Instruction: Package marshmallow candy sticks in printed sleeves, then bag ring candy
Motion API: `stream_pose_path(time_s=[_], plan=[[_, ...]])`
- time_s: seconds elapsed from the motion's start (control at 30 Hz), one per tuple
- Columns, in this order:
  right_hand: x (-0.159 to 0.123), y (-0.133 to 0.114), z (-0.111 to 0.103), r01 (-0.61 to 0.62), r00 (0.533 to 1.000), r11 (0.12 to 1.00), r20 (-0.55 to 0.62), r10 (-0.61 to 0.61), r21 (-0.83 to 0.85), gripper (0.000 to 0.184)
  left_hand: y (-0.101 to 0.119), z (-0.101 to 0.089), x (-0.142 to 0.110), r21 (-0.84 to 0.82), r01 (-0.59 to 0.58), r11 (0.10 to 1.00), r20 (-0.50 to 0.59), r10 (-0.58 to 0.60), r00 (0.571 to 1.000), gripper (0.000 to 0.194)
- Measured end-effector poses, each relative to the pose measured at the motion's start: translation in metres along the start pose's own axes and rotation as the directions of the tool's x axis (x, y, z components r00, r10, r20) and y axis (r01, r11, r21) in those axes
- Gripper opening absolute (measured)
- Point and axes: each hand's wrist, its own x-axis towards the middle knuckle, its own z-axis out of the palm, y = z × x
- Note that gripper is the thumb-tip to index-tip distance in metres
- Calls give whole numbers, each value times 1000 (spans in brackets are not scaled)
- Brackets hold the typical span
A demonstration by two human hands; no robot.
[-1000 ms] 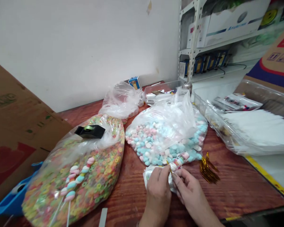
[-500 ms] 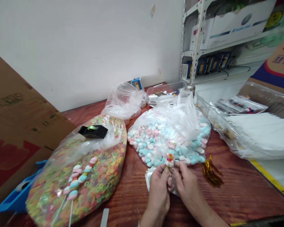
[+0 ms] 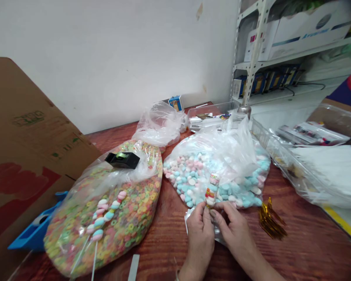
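Observation:
Upright between my fingertips is a narrow clear printed candy bag (image 3: 211,191), with red, yellow and white contents showing. My left hand (image 3: 200,230) pinches its gathered lower end, where a bit of gold shows. My right hand (image 3: 230,224) has thumb and fingers closed at that same neck; anything smaller in them is hidden. Under my hands lies a stack of flat clear bags (image 3: 188,215), mostly covered. To the right is a bunch of gold twist ties (image 3: 271,221). Just beyond sits a big bag of pastel marshmallows (image 3: 190,177).
On the left, a large bag of cereal rings (image 3: 134,218) carries two marshmallow skewers (image 3: 101,222) and a black tape dispenser (image 3: 123,160). A blue tape dispenser (image 3: 32,234) and a cardboard box (image 3: 41,156) flank it. Clear plastic trays (image 3: 307,195) stand at right, near shelving (image 3: 253,66).
The view has swung slightly left, so everything sits further right. The printed bag shows more upright and fuller above my fingers. Both hands keep pinching at its neck.

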Motion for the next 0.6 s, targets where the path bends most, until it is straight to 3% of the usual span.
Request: stream_pose_path(time_s=[0.13,0.23,0.3,0.43,0.47,0.53,0.57,0.6], plan=[[2,-3,0,-57,998,993,-12,59,106,21,1,0,0,-82,28,996,-20,-30,999,24],[2,-9,-1,-98,994,983,-24,103,153,23,1,0,0,-257,137,957,111,-111,988,30],[3,-15,-6,-88,996,984,7,88,158,23,2,-2,2,-413,229,881,238,-139,961,34],[8,-26,-25,184,982,982,47,-182,-40,19,13,-20,7,-600,252,759,397,9,918,66],[9,-29,-30,264,964,959,62,-259,-105,18,17,-27,8,-626,222,748,409,73,910,68],[11,-32,-40,399,917,889,94,-387,-226,16,26,-43,9,-649,152,745,411,175,895,51],[12,-33,-45,456,889,843,99,-447,-286,14,30,-51,9,-636,116,763,407,204,890,50],[13,-33,-50,509,855,789,95,-511,-344,12,33,-57,8,-594,80,801,409,215,887,62]])
